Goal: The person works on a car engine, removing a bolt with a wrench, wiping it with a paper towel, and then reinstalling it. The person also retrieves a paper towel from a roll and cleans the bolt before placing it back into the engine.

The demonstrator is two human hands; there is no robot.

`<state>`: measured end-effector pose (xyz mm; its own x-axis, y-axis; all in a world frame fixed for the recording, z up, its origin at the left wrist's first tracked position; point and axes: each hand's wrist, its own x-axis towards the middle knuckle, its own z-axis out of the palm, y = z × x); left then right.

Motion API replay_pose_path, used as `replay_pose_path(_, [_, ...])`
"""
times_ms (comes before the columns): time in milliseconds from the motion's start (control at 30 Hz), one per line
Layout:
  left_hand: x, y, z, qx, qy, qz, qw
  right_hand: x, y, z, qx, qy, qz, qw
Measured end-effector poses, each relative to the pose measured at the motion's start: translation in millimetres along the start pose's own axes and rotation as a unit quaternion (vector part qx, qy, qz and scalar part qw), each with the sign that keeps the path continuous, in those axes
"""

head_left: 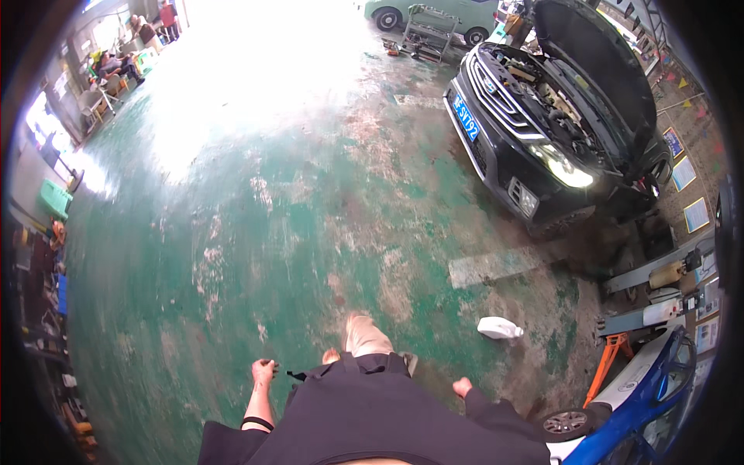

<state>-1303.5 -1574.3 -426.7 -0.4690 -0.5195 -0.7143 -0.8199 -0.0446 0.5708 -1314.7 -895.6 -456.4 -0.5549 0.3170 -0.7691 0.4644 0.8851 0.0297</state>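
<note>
My left hand hangs at the lower middle left with its fingers curled; a small dark bit shows at the fingertips, too small to name. My right hand hangs at my other side, loosely closed, with whatever it may hold hidden. A white plastic jug lies on the worn green floor, right of my legs and nearest my right hand. My dark top fills the bottom of the view, with a light-trousered leg below it.
A black car with raised hood stands upper right. A blue-and-white car, orange stand and lift post are at lower right. A metal trolley stands near a pale green car. Several people are at upper left.
</note>
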Motion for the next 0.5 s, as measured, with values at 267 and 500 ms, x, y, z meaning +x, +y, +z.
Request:
replay_pose_path(267, [227,336,114,0.148,-0.01,0.021,0.989,199,-278,-190,0.103,-0.174,-0.111,0.973])
replay_pose_path(500, [348,645,220,0.145,-0.112,0.248,0.951,321,-724,-542,0.166,0.132,-0.453,0.866])
